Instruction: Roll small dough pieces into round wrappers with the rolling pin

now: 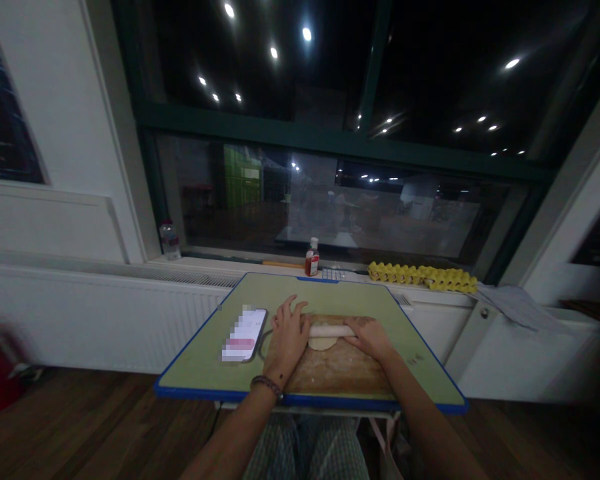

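A pale rolling pin (pixel 333 331) lies crosswise over a flat round of dough (pixel 322 344) on a wooden board (pixel 340 377). My right hand (pixel 370 335) is closed over the pin's right end. At the pin's left end is my left hand (pixel 291 333), its fingers spread and lifted and its thumb side against or very near the pin. Whether the left palm presses on the pin is hidden. A beaded bracelet (pixel 267 384) circles my left wrist.
The board rests on a small green table (pixel 200 347) with a blue rim. Left of my left hand lies a lit phone (pixel 245 335). Behind, on the sill, stand a bottle of red sauce (pixel 312 259), a yellow egg tray (pixel 423 276) and a clear plastic bottle (pixel 170 241).
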Motion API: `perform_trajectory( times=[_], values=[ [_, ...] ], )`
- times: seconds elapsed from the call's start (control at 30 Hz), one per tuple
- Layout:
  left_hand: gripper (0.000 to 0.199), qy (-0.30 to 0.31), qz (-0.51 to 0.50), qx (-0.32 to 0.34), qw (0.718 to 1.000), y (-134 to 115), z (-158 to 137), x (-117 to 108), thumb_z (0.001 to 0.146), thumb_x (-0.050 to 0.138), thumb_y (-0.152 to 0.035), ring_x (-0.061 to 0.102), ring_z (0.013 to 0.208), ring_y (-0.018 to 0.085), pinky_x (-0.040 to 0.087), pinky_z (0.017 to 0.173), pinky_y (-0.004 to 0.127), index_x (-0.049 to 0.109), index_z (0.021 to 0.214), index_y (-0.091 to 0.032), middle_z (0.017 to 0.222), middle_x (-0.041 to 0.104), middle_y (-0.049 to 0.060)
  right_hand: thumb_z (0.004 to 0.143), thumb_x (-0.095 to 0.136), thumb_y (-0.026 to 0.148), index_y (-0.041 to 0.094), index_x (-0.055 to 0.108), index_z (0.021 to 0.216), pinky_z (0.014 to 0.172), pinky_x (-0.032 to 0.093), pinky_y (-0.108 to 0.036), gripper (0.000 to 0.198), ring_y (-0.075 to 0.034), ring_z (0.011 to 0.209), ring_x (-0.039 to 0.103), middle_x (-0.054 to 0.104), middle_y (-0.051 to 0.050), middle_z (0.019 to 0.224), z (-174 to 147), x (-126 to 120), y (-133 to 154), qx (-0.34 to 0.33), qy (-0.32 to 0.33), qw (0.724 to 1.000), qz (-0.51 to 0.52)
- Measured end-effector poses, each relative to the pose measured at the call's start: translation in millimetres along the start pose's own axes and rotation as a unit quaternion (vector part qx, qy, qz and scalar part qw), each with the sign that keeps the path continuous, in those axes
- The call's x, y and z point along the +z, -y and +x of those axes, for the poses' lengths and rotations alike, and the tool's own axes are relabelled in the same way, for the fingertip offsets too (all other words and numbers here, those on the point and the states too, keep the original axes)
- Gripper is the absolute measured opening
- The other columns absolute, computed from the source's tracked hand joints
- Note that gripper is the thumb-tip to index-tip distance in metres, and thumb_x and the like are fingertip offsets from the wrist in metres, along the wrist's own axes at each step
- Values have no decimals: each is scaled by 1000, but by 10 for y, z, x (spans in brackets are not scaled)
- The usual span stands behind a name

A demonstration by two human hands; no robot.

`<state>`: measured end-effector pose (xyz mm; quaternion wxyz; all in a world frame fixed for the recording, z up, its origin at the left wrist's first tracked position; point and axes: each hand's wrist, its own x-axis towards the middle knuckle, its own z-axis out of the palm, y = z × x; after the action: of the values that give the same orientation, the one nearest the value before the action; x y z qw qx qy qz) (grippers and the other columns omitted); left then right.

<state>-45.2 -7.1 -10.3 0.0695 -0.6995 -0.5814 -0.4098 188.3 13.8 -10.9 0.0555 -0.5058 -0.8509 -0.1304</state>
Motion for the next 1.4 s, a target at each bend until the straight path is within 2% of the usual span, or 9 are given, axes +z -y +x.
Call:
perform_trajectory(
  times=[0.07,0.17,0.27,0.37,0.47,0.7,1.0,1.2,1.4],
  values=[
    [30,15,17,35,999,-43,-5,-46,91,46,-19,44,121,29,32,100,48,57,119,-25,133,52,9,93,50,39,18,58,115,83,44,-31,32,-22,96,63,68,-11,103,4,10,-2,-10,-1,1000,-1],
    [27,57,31,95,993,-121,-15,-98,95,41,-24,53,106,27,32,98,45,59,115,-23,108,66,9,94,50,37,17,57,117,86,44,-31,32,-22,99,63,68,-12,106,7,33,-12,-25,-3,1000,0],
    [29,96,21,108,989,-182,-11,-120,96,41,-34,57,93,26,33,97,44,65,101,-21,90,69,10,94,50,38,17,56,119,86,44,-32,33,-22,99,63,68,-12,108,7,49,-17,-25,-11,1000,3],
    [30,116,-11,106,987,-204,6,-124,92,47,-39,57,95,28,33,96,45,70,88,-20,89,71,11,94,49,41,18,59,114,83,45,-32,32,-22,94,64,68,-11,104,0,32,-5,-22,-19,1000,3],
    [35,121,-23,106,987,-196,16,-117,90,50,-45,59,94,31,36,92,45,72,87,-18,88,71,15,94,48,45,19,61,109,80,45,-31,32,-22,91,64,69,-9,101,-14,-12,19,-16,-26,1000,1],
    [60,208,76,92,971,-188,11,-85,80,49,-71,67,79,32,46,72,37,71,93,-16,85,72,16,94,47,47,20,60,113,80,45,-30,36,-23,92,65,69,-12,102,-30,-69,47,4,11,1000,-26],
    [43,237,96,101,962,-204,16,-69,86,56,-54,69,81,32,48,72,37,69,102,-16,85,72,17,93,49,39,19,60,115,79,44,-32,32,-25,91,64,69,-13,100,-44,-110,63,28,11,998,-55],
    [35,265,119,99,952,-262,30,-134,88,57,-45,70,83,31,50,71,36,68,103,-16,88,73,17,89,53,33,17,64,107,77,43,-31,26,-24,88,66,71,-12,95,-50,-95,77,53,-6,996,-67],
    [34,271,142,110,946,-285,24,-140,90,54,-44,70,84,29,52,73,35,67,104,-16,88,73,14,90,49,35,19,68,98,74,43,-30,26,-23,83,68,72,-11,91,-50,-91,83,72,-12,996,-50]
  ],
)
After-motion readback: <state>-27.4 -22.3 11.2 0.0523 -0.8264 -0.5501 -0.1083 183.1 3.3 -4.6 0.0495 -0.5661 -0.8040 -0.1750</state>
